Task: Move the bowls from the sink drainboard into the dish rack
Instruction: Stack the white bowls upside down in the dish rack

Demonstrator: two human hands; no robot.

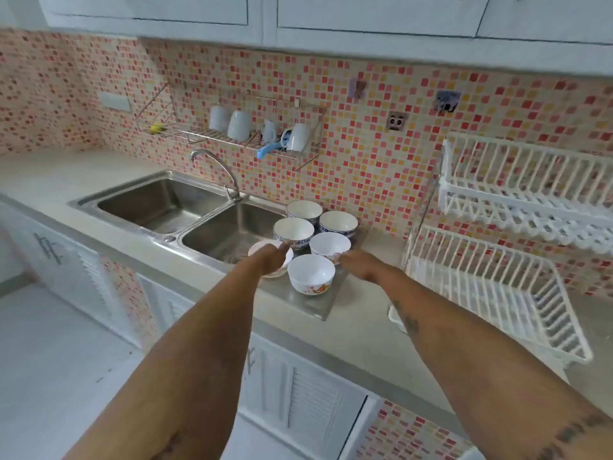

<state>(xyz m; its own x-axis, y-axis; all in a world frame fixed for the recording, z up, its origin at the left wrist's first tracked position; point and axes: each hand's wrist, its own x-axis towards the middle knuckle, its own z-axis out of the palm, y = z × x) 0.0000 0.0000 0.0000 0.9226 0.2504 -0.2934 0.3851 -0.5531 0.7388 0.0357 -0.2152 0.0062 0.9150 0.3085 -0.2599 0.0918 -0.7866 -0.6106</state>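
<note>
- I count six bowls on the steel drainboard [311, 303], right of the double sink [185, 214], all upright and clustered close together.
- Three at the back carry blue patterned rims: the far bowl [304, 210], the right blue-rimmed bowl [338, 222] and the middle blue-rimmed bowl [293, 230].
- Three nearer ones are white with reddish decoration: the front floral bowl [311, 274], the right white bowl [329, 244] and the left white bowl [284, 264], which my hand partly covers.
- My left hand [270, 257] is over the left white bowl, fingers [284, 246] stretched forward and loose; I cannot tell if they touch it.
- My right hand [360, 264] sits just right of the front floral bowl, fingertips at the right white bowl's near rim, spread and gripping nothing I can see.
- The white two-tier dish rack [517, 240] stands on the table [371, 346] at the right, both tiers bare of bowls.
- A wall wire shelf [232, 137] above the sink holds four pale cups, upside down or tilted, though blur makes that count unsure.
- One curved faucet [215, 167] rises behind the basins.
</note>
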